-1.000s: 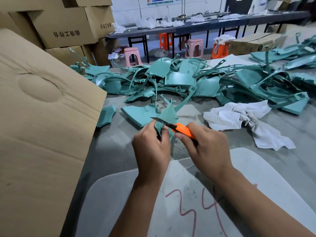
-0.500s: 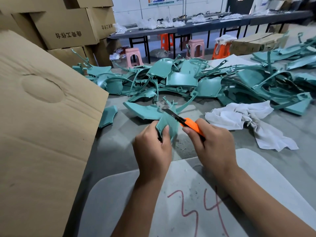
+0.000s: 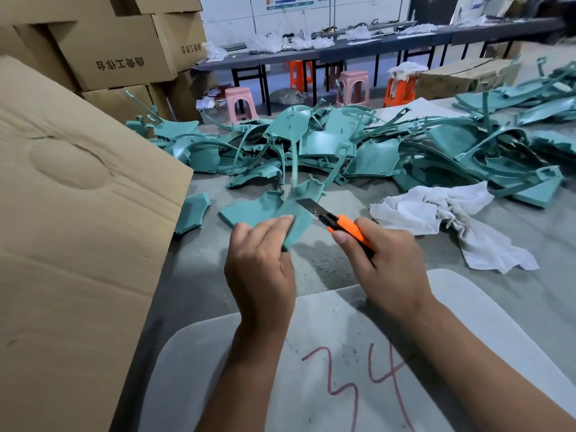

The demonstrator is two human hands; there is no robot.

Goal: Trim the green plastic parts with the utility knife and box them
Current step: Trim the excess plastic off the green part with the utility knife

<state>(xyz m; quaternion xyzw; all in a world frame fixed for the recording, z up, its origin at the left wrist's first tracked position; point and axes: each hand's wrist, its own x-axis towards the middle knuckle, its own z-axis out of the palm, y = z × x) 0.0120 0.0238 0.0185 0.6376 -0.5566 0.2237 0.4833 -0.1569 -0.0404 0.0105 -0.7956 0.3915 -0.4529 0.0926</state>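
A tall cardboard flap walls off the whole left side of the frame, its slanted edge running from the upper left down toward the lower middle; between that edge and the hands lies a narrow strip of grey table; a small loose green piece sits in that strip, just beside the flap's edge. At the bottom of the frame a pale rounded board marked with a red "34" lies under both forearms, its curved far edge near the wrists. Across the upper middle, a heap of green plastic parts spreads from the stacked cartons at upper left to the right border; a crumpled white rag lies at centre right, near the right hand; the open table between heap and board is the patch where the hands work.

The left hand is closed on the green plastic part, fingers curled round its lower end with a fingertip laid flat on its face; the part stands tilted in centre frame, lifted above the table, its thin stem reaching up toward the heap. The right hand is wrapped round the orange utility knife, thumb pressed along the handle; the dark blade is extended toward the upper left and meets the part's right edge.
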